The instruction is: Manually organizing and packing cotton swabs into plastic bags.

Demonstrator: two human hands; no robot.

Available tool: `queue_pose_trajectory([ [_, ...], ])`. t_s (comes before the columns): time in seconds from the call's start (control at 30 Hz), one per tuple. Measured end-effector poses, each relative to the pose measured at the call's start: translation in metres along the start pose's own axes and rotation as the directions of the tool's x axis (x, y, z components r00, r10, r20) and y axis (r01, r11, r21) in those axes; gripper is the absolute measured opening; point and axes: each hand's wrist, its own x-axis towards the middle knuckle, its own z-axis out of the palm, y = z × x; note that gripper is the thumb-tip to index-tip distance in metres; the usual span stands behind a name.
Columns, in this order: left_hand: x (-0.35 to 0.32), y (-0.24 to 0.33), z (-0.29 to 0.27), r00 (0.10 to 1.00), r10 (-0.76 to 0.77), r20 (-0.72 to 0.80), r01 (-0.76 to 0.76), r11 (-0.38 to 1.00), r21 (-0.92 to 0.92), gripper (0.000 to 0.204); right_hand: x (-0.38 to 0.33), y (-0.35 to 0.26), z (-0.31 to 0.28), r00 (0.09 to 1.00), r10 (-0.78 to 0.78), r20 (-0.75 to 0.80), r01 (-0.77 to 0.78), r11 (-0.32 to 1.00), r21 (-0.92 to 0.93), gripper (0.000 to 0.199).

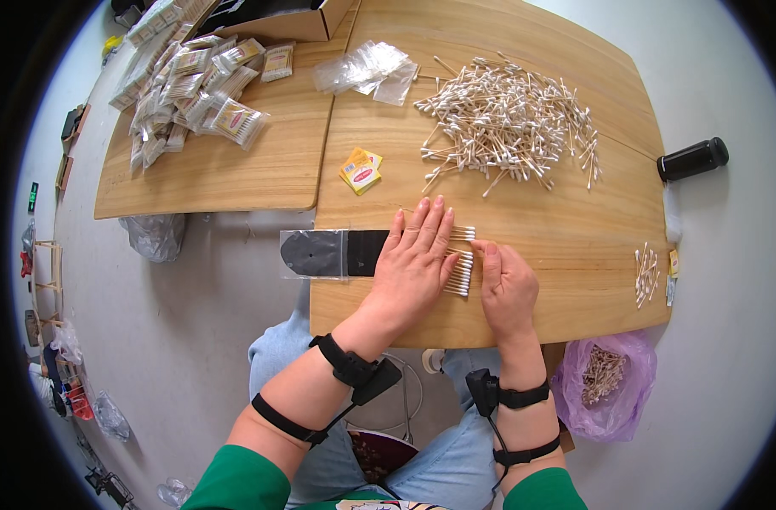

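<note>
My left hand (412, 263) lies flat, fingers stretched out, over the right end of a black flat strip (366, 252) and a row of cotton swabs (462, 276). The white tips of the swabs stick out past its right side, lined up side by side. The strip's rounded left end sits inside a clear plastic bag (313, 254) that reaches past the table's left edge. At the tips of the row my right hand (508, 285) is closed, its thumb and forefinger pinching the end of one cotton swab. The palm hides the middle of the row.
Beyond my hands lie a heap of loose swabs (515, 119), clear bags (371, 70) and yellow cards (360, 170). Filled swab packs (196, 93) pile up at the left. Few swabs (646, 274) and a black bottle (692, 160) are rightward. A purple bag (634, 399) hangs below.
</note>
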Motion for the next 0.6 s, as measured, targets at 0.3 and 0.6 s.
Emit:
queue_pose_trajectory([
  [0.3, 0.001, 0.0, -0.001, 1.0, 0.007, -0.015, -0.008, 1.0, -0.013, 0.058, 0.003, -0.002, -0.001, 1.0, 0.013, -0.005, -0.013, 1.0, -0.027, 0.028],
  [0.6, 0.0, -0.001, 0.0, 1.0, 0.008, -0.008, -0.008, 1.0, -0.014, 0.06, 0.016, -0.003, -0.003, 0.977, -0.203, 0.065, 0.204, 0.979, -0.01, 0.02],
])
